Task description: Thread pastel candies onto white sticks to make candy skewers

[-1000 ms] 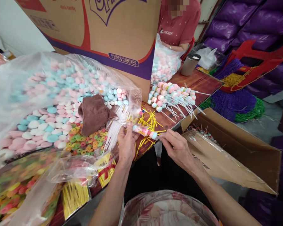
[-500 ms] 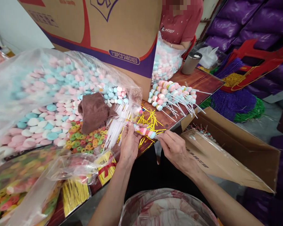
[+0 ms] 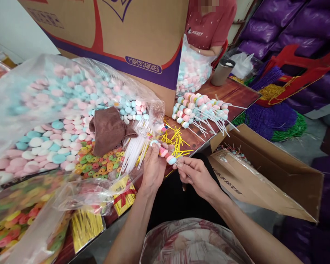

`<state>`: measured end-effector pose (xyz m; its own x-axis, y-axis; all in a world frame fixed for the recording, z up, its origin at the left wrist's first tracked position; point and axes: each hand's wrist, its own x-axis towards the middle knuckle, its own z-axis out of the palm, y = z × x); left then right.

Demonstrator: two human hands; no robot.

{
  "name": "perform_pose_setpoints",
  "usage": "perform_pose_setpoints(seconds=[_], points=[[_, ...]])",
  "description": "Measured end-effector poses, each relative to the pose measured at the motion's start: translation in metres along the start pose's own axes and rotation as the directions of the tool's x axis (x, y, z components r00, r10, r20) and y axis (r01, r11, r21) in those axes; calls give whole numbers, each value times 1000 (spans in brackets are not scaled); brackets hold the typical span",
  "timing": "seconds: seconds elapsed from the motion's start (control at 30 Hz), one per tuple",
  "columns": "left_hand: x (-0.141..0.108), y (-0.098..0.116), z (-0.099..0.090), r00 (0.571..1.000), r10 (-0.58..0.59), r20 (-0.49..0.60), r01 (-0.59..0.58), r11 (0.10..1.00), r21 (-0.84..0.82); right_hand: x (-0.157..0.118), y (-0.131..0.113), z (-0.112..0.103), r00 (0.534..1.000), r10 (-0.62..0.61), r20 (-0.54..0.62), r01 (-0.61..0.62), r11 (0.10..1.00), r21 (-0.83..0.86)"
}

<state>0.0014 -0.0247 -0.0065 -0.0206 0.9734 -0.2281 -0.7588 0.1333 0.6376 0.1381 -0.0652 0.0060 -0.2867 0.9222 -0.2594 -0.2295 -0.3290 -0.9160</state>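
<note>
Candy skewer (image 3: pixel 164 151) near table edge (image 3: pixel 244 108)

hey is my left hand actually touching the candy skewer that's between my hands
Touching. The head view shows the left hand holding the candy skewer, with its thumb against the far end.

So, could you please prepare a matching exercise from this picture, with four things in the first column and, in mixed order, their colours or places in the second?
Things:
1. Crumpled cloth
2. Loose twist ties
3. Marshmallow skewer in work
4. Tumbler

Colours or places:
A. Between the left hand and the right hand
B. Grey-brown, standing upright on the table
C. Brown, next to the white sticks
D. Yellow, scattered in a pile

Right pairs: 1-C, 2-D, 3-A, 4-B
</note>
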Motion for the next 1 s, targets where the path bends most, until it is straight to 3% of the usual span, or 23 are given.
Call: perform_pose_setpoints(seconds=[0.07, 0.13, 0.23, 0.3, 0.4, 0.5, 0.57, 0.67, 0.77, 0.9, 1.0], points=[[0, 1, 0, 1000, -24, 3, 24, 999, -44, 1, 1, 0, 988, 127, 89, -148, 942, 301], [-1, 2, 0, 999, -31, 18, 32, 995, -95, 2, 3, -1, 969, 194, 155, -245, 849, 467], [-2, 3, 0, 998, -38, 52, 43, 994, -102, 3, 6, 0, 960, 226, 168, -281, 786, 551], [-3, 2, 0, 997, -44, 68, 49, 997, -60, 4, 6, 4, 970, 208, 126, -243, 817, 523], [-5, 0, 2, 993, -40, 108, 42, 999, -8, 6, 5, 13, 994, 106, -16, -93, 926, 366], [-9, -3, 4, 989, -24, 146, 23, 1000, 12, 10, 6, 23, 984, -99, -150, 103, 994, 19], [-12, -4, 5, 989, -37, 140, 33, 999, 31, 12, 8, 25, 936, -306, -176, 249, 925, -286], [-15, 0, 5, 983, -117, 139, 107, 991, 80, 15, 13, 24, 834, -540, -116, 381, 714, -587], [-10, 10, 2, 980, -161, 116, 151, 984, 91, 15, 17, 18, 798, -599, -71, 412, 627, -661], [5, 23, -1, 995, -80, -60, 82, 996, 28, 13, 20, 11, 788, -616, -1, 454, 582, -674], [12, 26, -5, 990, -73, -118, 73, 997, -4, 10, 22, 7, 783, -619, 57, 478, 540, -693]])
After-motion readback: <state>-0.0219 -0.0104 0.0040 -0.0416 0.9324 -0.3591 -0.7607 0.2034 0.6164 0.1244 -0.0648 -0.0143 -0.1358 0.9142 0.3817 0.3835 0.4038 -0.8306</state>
